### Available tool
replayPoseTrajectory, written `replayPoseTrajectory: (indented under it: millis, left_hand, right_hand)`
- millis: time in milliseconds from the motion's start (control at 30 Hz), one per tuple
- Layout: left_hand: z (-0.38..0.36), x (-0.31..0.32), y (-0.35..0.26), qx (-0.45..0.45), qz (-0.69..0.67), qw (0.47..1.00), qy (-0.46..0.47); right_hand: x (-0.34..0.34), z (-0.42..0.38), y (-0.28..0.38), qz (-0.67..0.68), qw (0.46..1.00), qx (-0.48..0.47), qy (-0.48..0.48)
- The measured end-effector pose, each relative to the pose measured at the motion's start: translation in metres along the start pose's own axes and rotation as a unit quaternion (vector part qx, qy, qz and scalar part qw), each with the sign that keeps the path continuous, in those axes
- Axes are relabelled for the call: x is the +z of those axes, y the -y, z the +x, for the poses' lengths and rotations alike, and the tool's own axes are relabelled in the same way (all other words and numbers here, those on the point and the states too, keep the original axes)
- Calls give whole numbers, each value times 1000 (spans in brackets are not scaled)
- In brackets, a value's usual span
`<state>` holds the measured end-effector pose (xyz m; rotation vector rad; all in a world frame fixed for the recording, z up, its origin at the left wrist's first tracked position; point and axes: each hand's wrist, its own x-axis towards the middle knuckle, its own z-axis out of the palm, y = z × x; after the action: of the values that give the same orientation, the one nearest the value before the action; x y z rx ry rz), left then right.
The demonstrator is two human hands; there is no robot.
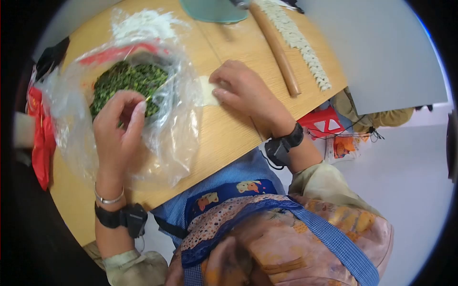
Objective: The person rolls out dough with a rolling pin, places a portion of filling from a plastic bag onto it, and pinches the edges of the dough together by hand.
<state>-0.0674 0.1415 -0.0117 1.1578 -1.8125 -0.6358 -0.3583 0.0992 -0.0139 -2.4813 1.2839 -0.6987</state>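
Chopped green filling sits in a container lined with a clear plastic bag on the left of the table. Over the near edge of the filling is my left hand, its fingers curled in towards the thumb; whatever they hold is hidden. A pale, flat dough wrapper lies to the right of the bag. My right hand has its thumb and fingers closed at the wrapper's right edge, the hand resting low over the wooden table.
White flour is heaped behind the bag. A wooden rolling pin lies at the right, beside a long row of overlapping dough pieces. A greenish, translucent item is at the far edge. A red bag hangs at left.
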Motion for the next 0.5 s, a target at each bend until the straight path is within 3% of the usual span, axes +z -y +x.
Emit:
replayPoseTrajectory:
  millis: [100, 167, 500]
  left_hand:
    - [2, 5, 1, 45, -14, 998, -40]
    - [-1, 3, 0, 8, -10, 999, -36]
    - [-3, 1, 0, -8, -23, 1000, -7]
  right_hand:
    - [-1, -2, 4, 5, 1000, -2, -3]
    - [-2, -3, 4, 9, 1000, -7, 5]
    - [0, 1, 13, 53, 997, 53, 13]
